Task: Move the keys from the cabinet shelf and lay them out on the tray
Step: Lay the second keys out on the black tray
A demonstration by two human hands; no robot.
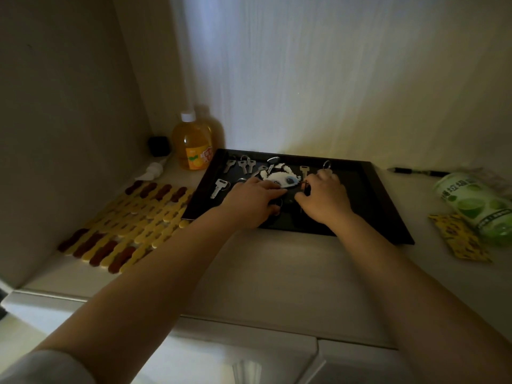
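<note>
A black tray (388, 206) lies on the cabinet shelf. Several silver keys rest in its far left part, among them a large key (220, 187) and a pair of keys (246, 164). Another key (304, 171) and a metal ring (327, 164) lie near the far rim. A white panda charm (279, 177) sits mid-tray. My left hand (255, 199) is palm down over the tray, its thumb pinching a key ring (278, 203). My right hand (324, 198) pinches a dark-headed key (307, 189) just right of the charm. Both hands hide the tray's middle.
An orange bottle (192, 142) and a white pump head (151, 170) stand at the back left. A yellow-and-brown slatted mat (133, 220) lies left of the tray. To the right are a black pen (415, 171), a green can (476, 200) and a yellow packet (460, 239).
</note>
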